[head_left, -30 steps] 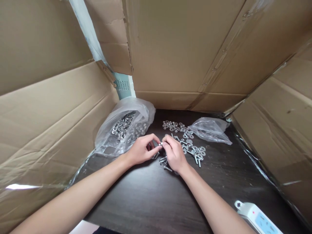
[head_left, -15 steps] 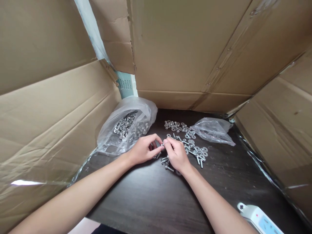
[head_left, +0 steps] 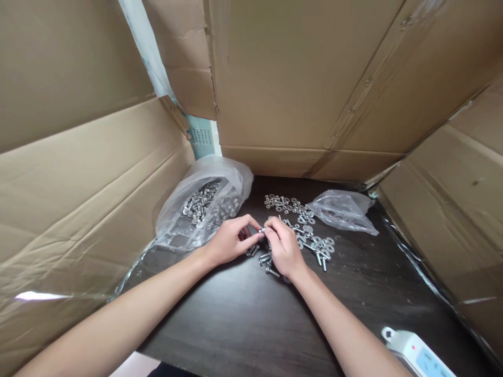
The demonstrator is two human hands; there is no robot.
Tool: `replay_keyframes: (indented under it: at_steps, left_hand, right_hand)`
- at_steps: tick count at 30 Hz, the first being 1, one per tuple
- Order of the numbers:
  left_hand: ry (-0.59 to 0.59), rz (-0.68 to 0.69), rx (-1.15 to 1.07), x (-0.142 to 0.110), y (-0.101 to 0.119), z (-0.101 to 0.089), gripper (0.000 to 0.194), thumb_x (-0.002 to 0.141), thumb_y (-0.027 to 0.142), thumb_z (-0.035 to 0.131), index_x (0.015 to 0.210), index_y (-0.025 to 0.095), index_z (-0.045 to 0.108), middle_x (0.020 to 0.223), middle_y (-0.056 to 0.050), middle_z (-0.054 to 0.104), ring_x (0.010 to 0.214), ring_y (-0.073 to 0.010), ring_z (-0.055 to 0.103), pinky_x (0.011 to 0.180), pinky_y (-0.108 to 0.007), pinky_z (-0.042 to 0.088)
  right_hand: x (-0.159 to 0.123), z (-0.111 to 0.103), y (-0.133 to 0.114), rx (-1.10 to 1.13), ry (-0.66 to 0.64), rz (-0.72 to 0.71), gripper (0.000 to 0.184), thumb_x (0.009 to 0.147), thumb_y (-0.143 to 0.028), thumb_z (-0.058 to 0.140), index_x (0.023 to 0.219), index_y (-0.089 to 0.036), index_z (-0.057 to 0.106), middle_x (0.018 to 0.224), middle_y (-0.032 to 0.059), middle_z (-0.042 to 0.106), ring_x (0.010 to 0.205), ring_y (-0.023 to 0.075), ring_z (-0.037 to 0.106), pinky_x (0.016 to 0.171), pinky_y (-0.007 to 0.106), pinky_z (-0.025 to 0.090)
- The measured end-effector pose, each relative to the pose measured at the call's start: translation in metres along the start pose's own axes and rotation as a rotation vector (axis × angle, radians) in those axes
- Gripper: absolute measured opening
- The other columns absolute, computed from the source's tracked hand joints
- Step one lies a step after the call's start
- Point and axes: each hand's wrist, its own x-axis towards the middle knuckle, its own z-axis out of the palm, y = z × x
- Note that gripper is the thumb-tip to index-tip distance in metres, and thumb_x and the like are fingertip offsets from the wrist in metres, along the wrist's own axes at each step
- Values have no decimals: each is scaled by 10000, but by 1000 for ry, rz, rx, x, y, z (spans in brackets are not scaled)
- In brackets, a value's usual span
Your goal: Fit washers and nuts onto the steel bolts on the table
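Table (head_left: 220,319): dark, faint wood grain, soft shine near the front, pale specks toward the right. Cardboard on three sides: left wall (head_left: 78,199) creased lengthwise, a white glint low on it; back wall (head_left: 294,73) tall, with a slanting seam under clear tape (head_left: 351,111); right wall (head_left: 471,183) leaning outward, shiny film along its foot. Back left corner gapped: pale strip (head_left: 147,50) above, blue-green panel (head_left: 201,137) below, rows of small dark characters, unreadable. Near right: white power strip (head_left: 406,343), blue socket face, red mark, hanging loop at the far end; near end out of frame.
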Motion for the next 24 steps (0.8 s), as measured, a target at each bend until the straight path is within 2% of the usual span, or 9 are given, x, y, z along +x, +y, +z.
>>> replay_keyframes:
  at_steps: [8, 15, 20, 24]
  left_hand:
    - [-10, 56, 14, -2, -4, 0, 130, 943, 288, 672, 977, 162, 665, 757, 17, 677, 596, -84, 613, 583, -178, 477]
    - [-9, 87, 18, -2, -5, 1, 129, 945, 285, 675, 965, 158, 667, 768, 9, 679, 600, -87, 613, 584, -182, 479]
    - [-15, 71, 19, -2, -6, 1, 129, 939, 287, 684, 969, 162, 676, 763, 9, 684, 600, -88, 617, 588, -184, 481]
    - [3, 61, 11, -2, -5, 1, 139, 932, 292, 693, 977, 161, 676, 747, 13, 684, 586, -88, 614, 584, -187, 482]
  right_hand:
    - [1, 0, 1, -9, -17, -14, 289, 992, -265, 421, 706, -233, 424, 670, -18, 481, 633, 155, 466, 627, 296, 341]
    - [1, 2, 4, -36, -6, 20, 373, 999, -318, 415, 643, -235, 339, 578, -48, 382, 552, 129, 384, 569, 290, 279]
    - [0, 3, 4, -29, -15, 58, 407, 1015, -357, 415, 633, -228, 363, 565, -46, 389, 544, 127, 386, 563, 291, 274]
    - [0, 2, 0, -29, 18, 36, 401, 1027, -336, 394, 643, -232, 347, 602, -32, 417, 577, 141, 408, 587, 299, 293]
